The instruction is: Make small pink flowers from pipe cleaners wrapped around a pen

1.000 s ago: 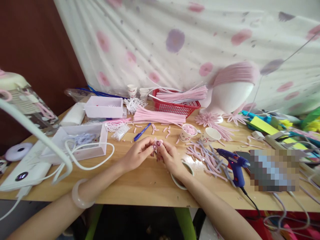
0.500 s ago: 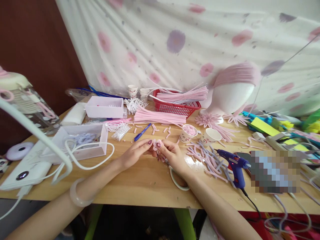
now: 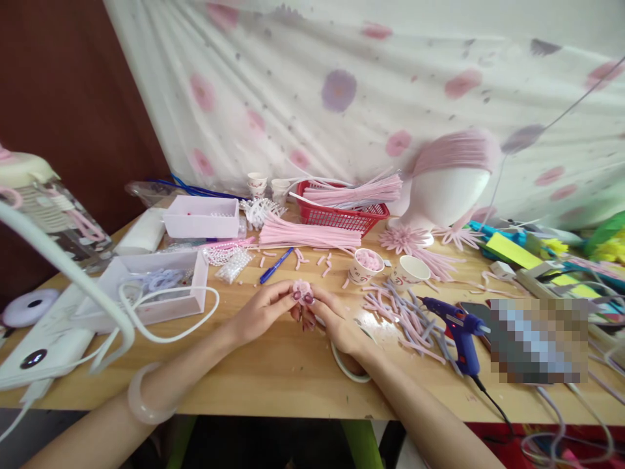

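Between my two hands is a small pink fuzzy flower-like piece [image 3: 301, 287], raised above the front middle of the table. My left hand [image 3: 266, 309] pinches it from the left, thumb on its near side. From the right, my right hand [image 3: 334, 319] grips the same piece, thumbs almost touching; the fingers behind are partly hidden. Scissors with a pale looped handle [image 3: 342, 370] show beneath my right hand, their blades hidden. Short pink and grey pipe cleaner pieces [image 3: 405, 319] lie to the right of it. A blue pen [image 3: 276, 265] lies just beyond my left hand.
A blue glue gun [image 3: 456, 332] stands at right beside a phone. Paper cups, one with pink bits [image 3: 368, 260], sit behind my hands. Farther back are a red basket [image 3: 332, 215] and a foam head [image 3: 449, 189]. White boxes [image 3: 195, 296] and a cable are left.
My hands have turned the pink piece, so its petals now rise above my thumbs. The view has shifted slightly, and the scissors' handle shows more fully.
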`<action>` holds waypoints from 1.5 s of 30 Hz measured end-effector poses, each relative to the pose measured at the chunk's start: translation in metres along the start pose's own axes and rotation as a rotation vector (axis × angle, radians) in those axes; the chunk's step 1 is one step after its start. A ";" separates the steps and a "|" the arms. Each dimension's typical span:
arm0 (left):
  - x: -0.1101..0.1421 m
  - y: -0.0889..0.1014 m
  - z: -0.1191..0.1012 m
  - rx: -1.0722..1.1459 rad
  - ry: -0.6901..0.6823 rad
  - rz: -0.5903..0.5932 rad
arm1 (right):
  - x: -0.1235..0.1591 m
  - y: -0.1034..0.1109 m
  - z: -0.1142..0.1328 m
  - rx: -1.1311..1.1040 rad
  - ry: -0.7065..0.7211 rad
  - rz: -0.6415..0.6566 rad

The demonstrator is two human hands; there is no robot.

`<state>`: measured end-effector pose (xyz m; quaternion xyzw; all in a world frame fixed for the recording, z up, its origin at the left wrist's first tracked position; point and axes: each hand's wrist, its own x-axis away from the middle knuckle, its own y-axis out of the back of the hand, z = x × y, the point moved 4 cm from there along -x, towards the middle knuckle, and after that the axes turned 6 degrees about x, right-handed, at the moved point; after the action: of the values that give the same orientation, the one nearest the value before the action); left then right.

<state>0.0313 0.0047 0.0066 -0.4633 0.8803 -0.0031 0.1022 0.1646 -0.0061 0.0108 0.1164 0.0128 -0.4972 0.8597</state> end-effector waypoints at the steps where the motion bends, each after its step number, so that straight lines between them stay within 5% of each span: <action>1: 0.000 0.001 -0.001 -0.029 -0.008 -0.024 | 0.000 0.001 -0.001 0.019 0.001 -0.011; 9: -0.001 0.002 -0.008 -0.066 -0.019 -0.057 | -0.009 -0.002 -0.013 -0.338 -0.087 0.041; 27: 0.001 -0.006 -0.009 -0.178 0.012 0.086 | -0.012 0.007 -0.013 -0.108 -0.202 0.041; 30: 0.001 -0.001 -0.009 -0.224 -0.006 0.016 | -0.010 0.020 -0.002 0.094 -0.196 0.045; 37: 0.006 0.009 -0.019 -0.542 -0.316 -0.238 | 0.054 0.048 0.028 1.224 -0.312 0.061; 41: 0.009 0.004 -0.020 -0.730 -0.411 -0.145 | 0.086 0.040 0.023 1.418 -0.326 0.115; 45: 0.010 0.000 -0.017 -1.027 -0.505 -0.043 | 0.080 0.028 0.019 1.484 -0.305 0.163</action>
<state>0.0227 -0.0053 0.0217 -0.4576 0.7076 0.5338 0.0711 0.2272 -0.0653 0.0233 0.5942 -0.4525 -0.3209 0.5824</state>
